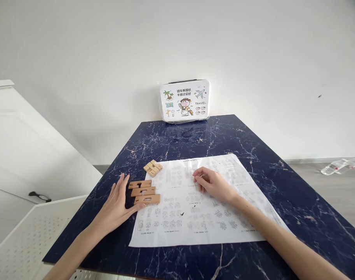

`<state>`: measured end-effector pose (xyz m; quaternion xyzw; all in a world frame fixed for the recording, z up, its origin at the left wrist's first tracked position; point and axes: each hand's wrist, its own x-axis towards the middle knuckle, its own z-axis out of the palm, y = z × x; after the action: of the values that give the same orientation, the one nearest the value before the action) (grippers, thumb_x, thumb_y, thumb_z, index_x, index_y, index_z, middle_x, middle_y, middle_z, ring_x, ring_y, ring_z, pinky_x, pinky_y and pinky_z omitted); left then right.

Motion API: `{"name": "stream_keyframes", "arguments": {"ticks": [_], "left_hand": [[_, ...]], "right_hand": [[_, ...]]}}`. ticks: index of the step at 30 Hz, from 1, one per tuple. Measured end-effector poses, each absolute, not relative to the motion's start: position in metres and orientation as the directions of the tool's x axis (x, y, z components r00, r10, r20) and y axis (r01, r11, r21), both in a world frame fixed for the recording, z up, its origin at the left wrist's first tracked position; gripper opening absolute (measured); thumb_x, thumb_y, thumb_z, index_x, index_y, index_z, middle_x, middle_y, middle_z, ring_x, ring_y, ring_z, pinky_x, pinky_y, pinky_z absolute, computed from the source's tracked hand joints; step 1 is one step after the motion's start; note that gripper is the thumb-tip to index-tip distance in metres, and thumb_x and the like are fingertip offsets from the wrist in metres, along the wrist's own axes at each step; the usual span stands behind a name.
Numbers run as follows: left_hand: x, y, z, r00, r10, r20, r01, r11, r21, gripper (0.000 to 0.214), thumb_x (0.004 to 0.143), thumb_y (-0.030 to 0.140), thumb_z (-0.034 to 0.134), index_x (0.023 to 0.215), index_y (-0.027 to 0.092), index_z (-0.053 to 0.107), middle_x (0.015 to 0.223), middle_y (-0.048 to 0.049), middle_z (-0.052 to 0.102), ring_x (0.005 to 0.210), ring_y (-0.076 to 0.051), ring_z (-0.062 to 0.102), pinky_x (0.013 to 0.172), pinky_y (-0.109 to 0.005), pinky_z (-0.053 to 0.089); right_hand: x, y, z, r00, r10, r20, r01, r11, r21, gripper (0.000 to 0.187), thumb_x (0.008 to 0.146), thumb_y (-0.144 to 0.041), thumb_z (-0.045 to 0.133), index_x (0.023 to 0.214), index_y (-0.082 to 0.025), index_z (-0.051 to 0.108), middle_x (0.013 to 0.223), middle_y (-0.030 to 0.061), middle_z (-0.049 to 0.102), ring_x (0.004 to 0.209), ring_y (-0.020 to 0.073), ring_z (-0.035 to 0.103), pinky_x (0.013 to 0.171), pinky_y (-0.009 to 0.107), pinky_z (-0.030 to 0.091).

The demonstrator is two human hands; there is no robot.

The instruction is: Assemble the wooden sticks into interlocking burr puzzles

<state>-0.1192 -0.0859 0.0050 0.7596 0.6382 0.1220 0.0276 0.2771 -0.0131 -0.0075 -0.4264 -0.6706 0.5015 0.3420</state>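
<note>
My left hand (115, 202) is spread loosely around three slotted wooden bars (150, 191), which lie across the sheet's left edge; the thumb is at the nearest bar. My right hand (215, 186) is curled above the middle of the printed sheet (177, 193); I cannot tell whether it holds anything. Step in hand, in my judgement: keeping the bars in a row. Lifting one would call for closing thumb and finger on its ends. A paler wooden block (153, 168) sits at the sheet's far left corner and could be knocked. A white case (185, 100) stands at the table's (224, 136) far edge, well clear of both hands.
</note>
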Motion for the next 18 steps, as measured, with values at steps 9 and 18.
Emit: {"name": "stream_keyframes", "arguments": {"ticks": [9,18], "left_hand": [[-0.099,-0.098,0.011,0.096,0.992,0.085,0.908,-0.122,0.401,0.090,0.107,0.062,0.053,0.172,0.033,0.000,0.180,-0.0176,0.018,0.163,-0.041,0.027,0.128,-0.064,0.034],[-0.075,-0.094,-0.017,0.100,0.986,0.137,0.962,-0.131,0.241,0.102,0.106,0.066,0.050,0.171,0.023,-0.017,0.180,-0.0263,0.000,0.166,-0.047,0.004,0.129,-0.074,0.016]], "right_hand": [[0.278,-0.014,-0.008,-0.411,0.912,0.013,0.261,0.132,-0.956,0.020,0.105,-0.042,0.055,0.105,-0.023,0.062,0.080,0.0034,0.072,0.067,0.0186,0.066,0.066,0.036,0.055],[0.278,-0.014,-0.011,-0.403,0.915,0.006,0.266,0.123,-0.956,0.019,0.104,-0.041,0.056,0.106,-0.023,0.062,0.081,0.0032,0.072,0.067,0.0185,0.066,0.068,0.036,0.056]]}}
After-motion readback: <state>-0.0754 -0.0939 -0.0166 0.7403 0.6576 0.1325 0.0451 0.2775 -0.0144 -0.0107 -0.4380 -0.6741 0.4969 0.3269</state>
